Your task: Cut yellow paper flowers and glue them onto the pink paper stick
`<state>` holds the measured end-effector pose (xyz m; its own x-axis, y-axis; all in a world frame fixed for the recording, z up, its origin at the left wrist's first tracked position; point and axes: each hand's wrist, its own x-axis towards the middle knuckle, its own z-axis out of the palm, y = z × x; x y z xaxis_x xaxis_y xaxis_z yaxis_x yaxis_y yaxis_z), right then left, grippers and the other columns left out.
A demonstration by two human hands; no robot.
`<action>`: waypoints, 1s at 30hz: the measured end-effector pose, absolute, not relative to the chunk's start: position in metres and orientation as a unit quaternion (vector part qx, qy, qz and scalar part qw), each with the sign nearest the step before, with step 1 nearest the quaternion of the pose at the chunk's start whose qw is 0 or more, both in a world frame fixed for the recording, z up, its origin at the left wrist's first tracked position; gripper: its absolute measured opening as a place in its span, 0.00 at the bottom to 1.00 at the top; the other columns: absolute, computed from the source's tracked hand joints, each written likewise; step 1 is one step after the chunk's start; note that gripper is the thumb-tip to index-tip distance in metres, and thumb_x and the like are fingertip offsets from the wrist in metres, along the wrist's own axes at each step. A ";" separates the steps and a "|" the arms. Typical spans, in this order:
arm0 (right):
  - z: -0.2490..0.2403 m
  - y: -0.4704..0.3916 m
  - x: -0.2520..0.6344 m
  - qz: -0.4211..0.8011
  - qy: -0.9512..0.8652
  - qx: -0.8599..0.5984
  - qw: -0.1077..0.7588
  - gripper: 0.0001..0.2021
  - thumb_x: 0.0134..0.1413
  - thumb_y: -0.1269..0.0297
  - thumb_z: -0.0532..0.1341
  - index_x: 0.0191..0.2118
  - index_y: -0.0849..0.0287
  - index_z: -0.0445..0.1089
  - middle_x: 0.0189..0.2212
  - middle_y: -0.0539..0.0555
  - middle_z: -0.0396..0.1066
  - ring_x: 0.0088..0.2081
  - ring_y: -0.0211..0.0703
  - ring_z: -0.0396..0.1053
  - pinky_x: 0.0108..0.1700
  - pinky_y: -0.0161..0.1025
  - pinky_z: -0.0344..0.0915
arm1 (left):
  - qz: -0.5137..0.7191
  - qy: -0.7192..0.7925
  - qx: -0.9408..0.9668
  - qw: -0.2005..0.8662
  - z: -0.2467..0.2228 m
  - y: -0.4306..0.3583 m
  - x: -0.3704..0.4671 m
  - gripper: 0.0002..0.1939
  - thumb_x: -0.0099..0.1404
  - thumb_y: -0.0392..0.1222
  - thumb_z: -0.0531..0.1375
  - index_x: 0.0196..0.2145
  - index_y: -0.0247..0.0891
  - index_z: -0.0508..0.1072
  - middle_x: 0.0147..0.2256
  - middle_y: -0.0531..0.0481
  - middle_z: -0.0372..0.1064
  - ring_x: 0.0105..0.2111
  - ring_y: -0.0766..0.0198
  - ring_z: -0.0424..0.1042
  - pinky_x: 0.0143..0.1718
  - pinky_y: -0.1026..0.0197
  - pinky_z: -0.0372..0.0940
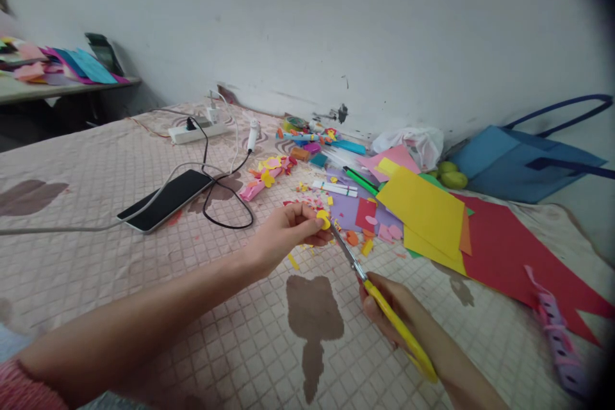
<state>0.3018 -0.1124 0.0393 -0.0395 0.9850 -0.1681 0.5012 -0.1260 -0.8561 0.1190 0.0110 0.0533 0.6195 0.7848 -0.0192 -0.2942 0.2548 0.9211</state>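
Pinched between the thumb and fingers of my left hand (303,224) is a small yellow paper piece (323,218) with a rounded outline. My right hand (391,307) is closed around yellow-handled scissors (398,327). Their metal blades point up and left, with the tips right at the edge of the yellow piece; whether they touch it I cannot tell. Behind my left hand lie small paper scraps in pink, orange and yellow, and a purple sheet (343,208) with a red paper piece (366,214) on it.
Yellow sheets (425,211) and a large red sheet (509,256) lie to the right, near a blue bag (523,163). A phone (166,200), cables and a white power strip (199,132) are at left. A green cutter (360,180) and a glue gun (253,134) lie farther back.
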 end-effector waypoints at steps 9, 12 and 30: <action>0.029 -0.112 0.307 0.414 -0.588 -0.626 0.302 0.15 0.50 0.54 0.58 0.24 0.57 0.56 0.14 0.43 0.51 0.15 0.29 0.46 0.15 0.29 0.46 | 0.367 0.263 0.466 0.761 0.052 0.009 0.121 0.10 0.57 0.40 0.62 0.29 0.33 0.64 0.27 0.48 0.72 0.30 0.65 0.73 0.38 0.57 0.68; 0.027 -0.113 0.309 0.394 -0.595 -0.629 0.309 0.14 0.50 0.55 0.58 0.24 0.57 0.57 0.16 0.44 0.53 0.17 0.30 0.50 0.18 0.30 0.50 | 0.365 0.262 0.463 0.764 0.051 0.009 0.121 0.10 0.56 0.40 0.62 0.29 0.33 0.64 0.27 0.49 0.72 0.29 0.66 0.73 0.37 0.58 0.68; 0.032 -0.078 0.294 0.461 -0.422 -0.599 0.500 0.15 0.48 0.52 0.61 0.27 0.57 0.58 0.13 0.42 0.55 0.14 0.31 0.54 0.17 0.30 0.53 | 0.291 0.334 0.589 0.675 0.046 0.007 0.122 0.10 0.55 0.43 0.61 0.26 0.34 0.66 0.26 0.51 0.67 0.27 0.69 0.66 0.29 0.65 0.64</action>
